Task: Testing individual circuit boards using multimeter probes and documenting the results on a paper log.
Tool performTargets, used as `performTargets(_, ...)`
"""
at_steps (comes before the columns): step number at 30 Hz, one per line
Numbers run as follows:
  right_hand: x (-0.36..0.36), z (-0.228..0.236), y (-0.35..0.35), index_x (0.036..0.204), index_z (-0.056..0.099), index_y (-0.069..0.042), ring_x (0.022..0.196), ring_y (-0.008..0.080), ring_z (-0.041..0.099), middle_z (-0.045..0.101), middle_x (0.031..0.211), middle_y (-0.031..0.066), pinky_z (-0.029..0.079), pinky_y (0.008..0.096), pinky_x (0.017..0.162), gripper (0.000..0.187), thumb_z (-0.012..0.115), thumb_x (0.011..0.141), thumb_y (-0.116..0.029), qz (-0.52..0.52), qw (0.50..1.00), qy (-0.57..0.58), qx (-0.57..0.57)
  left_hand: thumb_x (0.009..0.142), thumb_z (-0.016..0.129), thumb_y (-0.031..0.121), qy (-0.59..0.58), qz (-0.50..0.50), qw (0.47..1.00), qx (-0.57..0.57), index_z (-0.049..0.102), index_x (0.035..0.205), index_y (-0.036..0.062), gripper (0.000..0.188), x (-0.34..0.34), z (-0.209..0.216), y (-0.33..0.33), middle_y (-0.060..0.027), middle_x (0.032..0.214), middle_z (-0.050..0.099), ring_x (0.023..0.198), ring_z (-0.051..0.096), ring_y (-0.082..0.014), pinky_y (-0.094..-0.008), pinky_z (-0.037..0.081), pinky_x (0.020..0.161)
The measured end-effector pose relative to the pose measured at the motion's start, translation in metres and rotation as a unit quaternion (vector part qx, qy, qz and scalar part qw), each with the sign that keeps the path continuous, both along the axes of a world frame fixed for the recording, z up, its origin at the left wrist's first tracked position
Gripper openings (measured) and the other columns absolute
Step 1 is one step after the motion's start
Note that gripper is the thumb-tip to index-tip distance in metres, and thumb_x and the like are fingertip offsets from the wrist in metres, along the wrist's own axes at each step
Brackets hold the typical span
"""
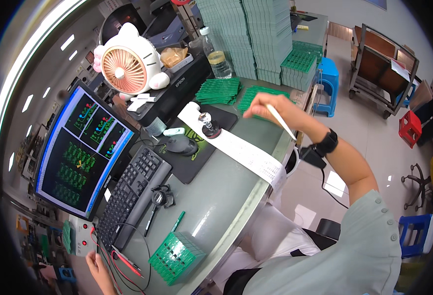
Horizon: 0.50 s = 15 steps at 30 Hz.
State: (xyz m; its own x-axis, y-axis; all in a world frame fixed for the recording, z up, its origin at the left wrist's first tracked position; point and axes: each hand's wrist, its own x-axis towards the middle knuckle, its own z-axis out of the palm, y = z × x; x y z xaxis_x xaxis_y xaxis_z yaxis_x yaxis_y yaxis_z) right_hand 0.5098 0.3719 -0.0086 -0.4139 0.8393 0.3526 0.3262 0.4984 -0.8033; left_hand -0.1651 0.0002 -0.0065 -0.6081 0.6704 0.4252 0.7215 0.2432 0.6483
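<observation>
My right hand [281, 112], raised over the right part of the bench, is closed around a slim white tapered stick [281, 122]. Its exact kind is not clear. Green circuit boards [252, 94] lie just beyond that hand, beside another spread of boards [219, 91]. A black strap device with a cable [320, 151] is on my right wrist. At the lower left, my left hand [97, 268] has its fingers stretched out and apart. It is near a white box with red terminals [82, 237]. Red and black test probes [128, 263] lie beside it.
A block of green boards [176, 255] stands at the near edge. A printed paper strip [246, 153] crosses the bench under a clear-knobbed stamp [209, 127]. Monitor [81, 152], keyboard [130, 194] and mouse [182, 145] occupy the left. Tall board stacks [265, 39] and a bottle [216, 56] stand behind.
</observation>
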Motion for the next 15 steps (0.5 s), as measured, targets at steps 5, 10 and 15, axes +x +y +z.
performTargets(5, -0.014, -0.038, -0.041, 0.101, 0.065, -0.008, 0.091, 0.0283, 0.066, 0.069, 0.095, 0.0094, 0.051, 0.0379, 0.080, 0.027, 0.062, 0.093, -0.034, 0.165, 0.968, -0.107, 0.155, 0.095, 0.054, 0.012, -0.051, -0.278, 0.937, -0.204, 0.063, 0.108, 0.0015, 0.019, 0.293, 0.074, 0.116, -0.0025, 0.085, 0.062, 0.081, 0.060, -0.0112, -0.0234, 0.047, 0.065)
performTargets(10, -0.001, -0.051, -0.068, 0.105, 0.064, -0.007, 0.086, 0.0308, 0.064, 0.068, 0.095, 0.0088, 0.050, 0.0395, 0.076, 0.035, 0.058, 0.094, -0.041, 0.201, 0.959, -0.074, 0.184, 0.088, 0.065, 0.027, 0.127, -0.530, 0.788, -0.286, 0.064, 0.111, 0.0079, 0.030, 0.395, 0.057, 0.154, -0.0122, 0.106, 0.063, 0.096, 0.060, -0.0340, -0.0432, 0.048, 0.086)
performTargets(15, 0.002, -0.021, -0.049, 0.112, 0.063, -0.006, 0.076, 0.0218, 0.061, 0.064, 0.087, 0.0071, 0.048, 0.0351, 0.072, 0.038, 0.052, 0.098, -0.039, 0.212, 0.977, 0.033, 0.009, 0.090, 0.060, 0.034, 0.166, -0.533, 0.806, -0.195, 0.055, 0.129, 0.0093, 0.046, 0.441, 0.021, 0.203, -0.0233, 0.135, 0.047, 0.124, 0.046, -0.0412, -0.0475, 0.038, 0.103)
